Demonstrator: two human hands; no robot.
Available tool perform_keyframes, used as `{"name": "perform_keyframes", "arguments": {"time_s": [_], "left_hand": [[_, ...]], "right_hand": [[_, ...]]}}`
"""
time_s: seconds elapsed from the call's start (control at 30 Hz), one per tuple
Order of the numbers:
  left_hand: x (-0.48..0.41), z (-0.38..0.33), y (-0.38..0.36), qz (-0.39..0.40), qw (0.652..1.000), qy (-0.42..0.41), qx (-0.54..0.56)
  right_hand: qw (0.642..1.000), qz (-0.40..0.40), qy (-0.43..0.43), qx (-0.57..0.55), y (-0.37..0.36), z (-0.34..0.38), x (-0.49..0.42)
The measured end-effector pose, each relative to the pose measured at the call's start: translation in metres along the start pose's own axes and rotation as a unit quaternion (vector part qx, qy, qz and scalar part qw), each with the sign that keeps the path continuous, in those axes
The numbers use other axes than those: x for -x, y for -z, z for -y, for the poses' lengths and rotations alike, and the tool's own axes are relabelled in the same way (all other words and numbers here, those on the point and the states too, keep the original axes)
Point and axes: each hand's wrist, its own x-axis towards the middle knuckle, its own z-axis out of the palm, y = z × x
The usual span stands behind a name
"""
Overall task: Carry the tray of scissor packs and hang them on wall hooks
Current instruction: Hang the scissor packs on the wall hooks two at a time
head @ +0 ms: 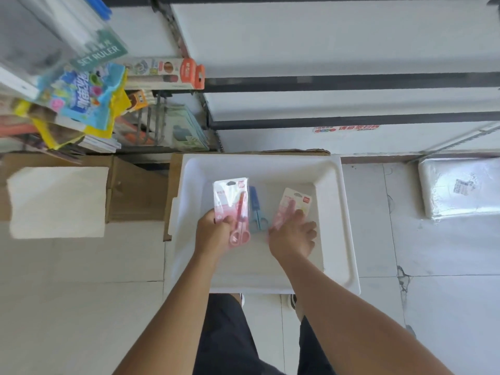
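A white tray (335, 212) rests on the floor below me, partly on flattened cardboard. My left hand (212, 234) grips a pink scissor pack (232, 204) by its lower end, held a little above the tray floor. My right hand (293, 238) closes on a second pink scissor pack (293, 203) lying tilted in the tray. A blue scissor pack (255, 209) lies between the two, loose on the tray floor. The wall hooks on the left carry hanging stationery packs (84, 96).
A cardboard box (135, 190) with a white sheet (56, 201) on it stands to the left of the tray. White shelves (324, 39) run across the top. A plastic-wrapped white bundle (460, 188) lies on the tiled floor at the right. My legs are below the tray.
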Motion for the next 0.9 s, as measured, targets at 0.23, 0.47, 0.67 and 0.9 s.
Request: {"name": "perform_keyframes", "arguments": {"time_s": [0.23, 0.47, 0.67, 0.9], "left_hand": [[0.005, -0.006, 0.0, 0.033, 0.999, -0.025, -0.021], [0.012, -0.011, 0.007, 0.041, 0.999, -0.032, 0.003], [0.017, -0.013, 0.02, 0.099, 0.993, -0.056, 0.042], [0.018, -0.018, 0.032, 0.1, 0.989, -0.08, 0.069]], "right_hand": [[0.999, 0.015, 0.041, 0.003, 0.007, -0.004, -0.006], [0.998, 0.02, 0.052, 0.017, 0.009, -0.02, -0.012], [0.999, 0.024, 0.03, 0.022, 0.007, -0.028, -0.003], [0.988, 0.051, 0.053, -0.134, 0.028, -0.013, -0.003]]}}
